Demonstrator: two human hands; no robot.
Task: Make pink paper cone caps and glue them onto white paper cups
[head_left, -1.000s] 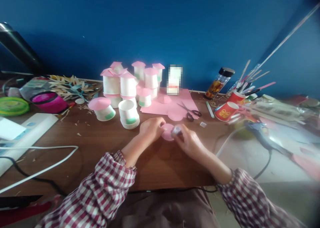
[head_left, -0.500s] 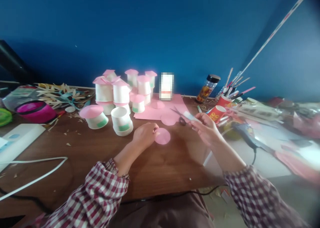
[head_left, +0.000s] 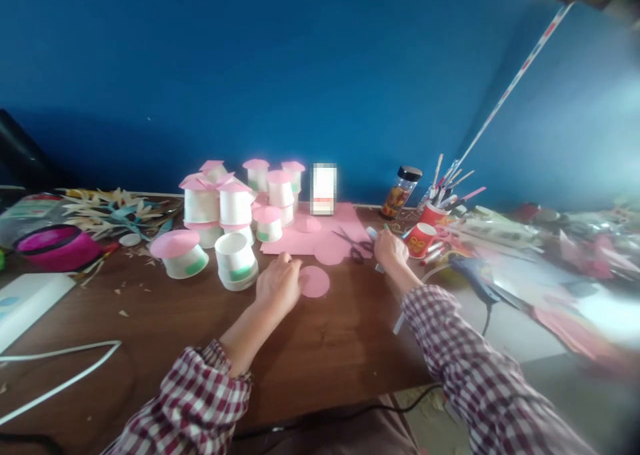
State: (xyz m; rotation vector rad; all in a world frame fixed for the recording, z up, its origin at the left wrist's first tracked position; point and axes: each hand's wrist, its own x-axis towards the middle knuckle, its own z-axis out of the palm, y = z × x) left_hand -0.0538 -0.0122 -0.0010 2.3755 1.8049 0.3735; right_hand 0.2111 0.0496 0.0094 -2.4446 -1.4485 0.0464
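Observation:
My left hand [head_left: 279, 283] is closed at the left edge of a pink paper circle [head_left: 315, 282], its fingers curled and gripping the paper just above the table. My right hand [head_left: 391, 250] is lowered to the table, closed, beside the dark-handled scissors [head_left: 356, 245]. A small white-and-blue piece [head_left: 371, 232] shows by its fingers; what the fingers hold is hidden. Between the hands, another pink circle [head_left: 329, 249] overlaps a pink paper sheet [head_left: 280, 242], where a pink paper cone [head_left: 308, 224] also lies. A white paper cup [head_left: 235, 255] stands left of my left hand.
Several white cups with pink paper roofs [head_left: 235, 205] stand at back left. Along the right are a red cup [head_left: 421, 240], a jar with a black lid [head_left: 401, 192], a glue gun [head_left: 473, 275] and clutter. A white power strip [head_left: 35, 302] with its cable lies left.
My right hand has gone from holding a small white piece in the air down to the table by the scissors. My left hand stays at the pink circle. The view has shifted slightly.

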